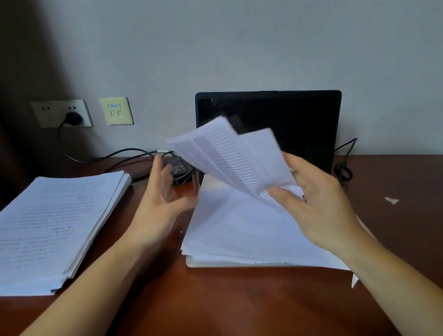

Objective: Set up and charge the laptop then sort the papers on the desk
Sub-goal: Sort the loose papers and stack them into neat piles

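At far left of the frame, a thick squared stack of white printed sheets (49, 227) lying flat on the glossy reddish-brown wooden worktop (229, 309), long axis running from lower left toward upper centre; judged a finished sorting pile, kept well apart from the rest. Above it, in the upper left, a black plug seated in the white wall socket (73, 118), its black cable (120, 155) trailing right to a black power brick (179, 169) on the worktop, so charging looks arranged. Left hand (160, 199) just right of the sorted stack, fingers spread and curled, holding nothing, poised beside the loose pages, probably to receive or steady the next one. In the centre, an unsorted heap of white pages (235, 232) resting on what seems a pale folder or the laptop base, hard to tell which; long axis pointing away toward the wall. Behind it, an open black laptop with dark screen (278, 123) standing upright, facing the camera. Right hand (317, 201) pinching a few lined printed sheets (230, 156) at their near corner, lifted and fanned upward to the left, presumably to read the print before assigning a pile. Further right, a small white paper scrap (392, 200) alone on the worktop.
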Demonstrator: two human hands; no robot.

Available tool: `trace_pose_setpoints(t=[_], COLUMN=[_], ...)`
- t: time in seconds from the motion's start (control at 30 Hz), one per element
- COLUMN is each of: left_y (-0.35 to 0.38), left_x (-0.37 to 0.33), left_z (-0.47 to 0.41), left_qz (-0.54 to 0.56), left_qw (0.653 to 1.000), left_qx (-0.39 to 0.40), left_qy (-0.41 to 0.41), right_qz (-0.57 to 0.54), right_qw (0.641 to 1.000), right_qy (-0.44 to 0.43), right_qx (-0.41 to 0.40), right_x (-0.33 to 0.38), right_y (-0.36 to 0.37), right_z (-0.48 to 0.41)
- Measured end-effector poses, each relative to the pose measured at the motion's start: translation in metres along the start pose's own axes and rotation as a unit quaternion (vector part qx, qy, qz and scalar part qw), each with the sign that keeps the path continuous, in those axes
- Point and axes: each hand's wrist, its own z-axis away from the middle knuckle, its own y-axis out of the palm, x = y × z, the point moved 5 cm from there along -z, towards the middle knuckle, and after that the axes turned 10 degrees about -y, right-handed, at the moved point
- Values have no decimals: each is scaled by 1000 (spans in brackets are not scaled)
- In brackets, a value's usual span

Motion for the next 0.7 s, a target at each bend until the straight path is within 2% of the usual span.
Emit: trace_pose_setpoints(t=[0.17,0.23,0.3,0.37,0.43,0.5,0.57,0.63,0.7], left_y=[21,23,26,30,31,31,32,32,33], left_x=[-8,-13,-18,-25,-30,-36,-42,-46,-48], left_z=[-2,-4,-4,-2,-3,-2,2,4,5], left_qz=[69,89,61,17,6,14,12,-18,-41], left_qw=[991,983,984,990,997,1000,999,998,997], left_qx=[117,162,162,134,79,25,4,-6,8], left_qy=[15,-5,-29,-30,-16,10,35,54,72], right_qz=[-222,-275,-293,-298,-282,-230,-151,-102,-88], right_qw=[973,955,940,930,932,951,970,976,973], right_qy=[22,42,66,93,130,167,181,173,151], right_qx=[-56,-105,-159,-196,-189,-124,-57,-80,-152], right_x=[13,11,4,-4,-14,-22,-28,-31,-30], right_y=[-14,-23,-32,-38,-37,-30,-21,-20,-29], right_z=[-11,-15,-17,-17,-15,-11,-7,-5,-6])
